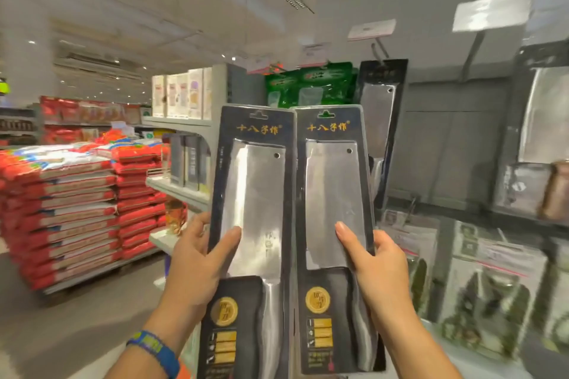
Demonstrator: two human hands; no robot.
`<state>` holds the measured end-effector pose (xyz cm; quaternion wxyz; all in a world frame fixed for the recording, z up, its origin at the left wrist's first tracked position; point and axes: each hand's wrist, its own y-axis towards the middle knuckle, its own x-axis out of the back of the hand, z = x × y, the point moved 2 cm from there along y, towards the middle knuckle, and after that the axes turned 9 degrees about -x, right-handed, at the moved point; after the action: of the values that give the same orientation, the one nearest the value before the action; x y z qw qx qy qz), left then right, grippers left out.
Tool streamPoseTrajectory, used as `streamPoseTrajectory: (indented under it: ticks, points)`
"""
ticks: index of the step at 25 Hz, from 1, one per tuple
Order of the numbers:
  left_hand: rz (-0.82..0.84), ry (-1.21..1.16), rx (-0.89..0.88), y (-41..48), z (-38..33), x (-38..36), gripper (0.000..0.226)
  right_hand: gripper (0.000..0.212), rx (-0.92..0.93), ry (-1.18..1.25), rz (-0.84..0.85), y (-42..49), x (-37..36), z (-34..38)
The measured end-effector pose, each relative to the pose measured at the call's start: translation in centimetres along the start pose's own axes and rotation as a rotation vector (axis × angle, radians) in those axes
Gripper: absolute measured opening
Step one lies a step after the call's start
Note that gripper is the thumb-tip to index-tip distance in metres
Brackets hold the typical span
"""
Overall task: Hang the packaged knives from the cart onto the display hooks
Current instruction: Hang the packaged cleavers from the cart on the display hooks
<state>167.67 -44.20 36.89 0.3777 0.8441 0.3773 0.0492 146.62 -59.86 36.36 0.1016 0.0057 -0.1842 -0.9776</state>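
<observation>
Two black blister cards, each sealing one broad steel cleaver, stand upright side by side before the grey display wall (446, 132). The left hand (197, 258) pinches the left card (252, 194), the right hand (378, 271) the right card (332, 188): thumb in front, fingers behind.

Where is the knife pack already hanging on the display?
Head view, right of centre: the black-carded steel cleaver pack hangs beside green packets, just behind the matching pack in the right hand.

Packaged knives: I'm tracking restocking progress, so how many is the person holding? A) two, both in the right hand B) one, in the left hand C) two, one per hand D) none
C: the left hand grips the left packaged knife, the right hand grips the right packaged knife.
</observation>
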Motion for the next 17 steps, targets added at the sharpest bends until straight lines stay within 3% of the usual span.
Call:
streamPoseTrajectory:
  ticks: [4,10,17]
  points:
    - [-0.034,0.064,-0.083,4.7,3.9,-3.8,0.036,0.056,0.021,-0.002,-0.090,6.6,0.6,-1.8]
    - [-0.038,0.096,-0.101,10.8,9.3,-7.1,0.053,0.054,-0.036,-0.009,-0.162,12.4,0.3,-3.5]
    - [0.087,-0.087,-0.123,16.9,13.6,-10.8,0.028,0.060,-0.013,-0.089,-0.341,16.4,-0.7,-2.8]
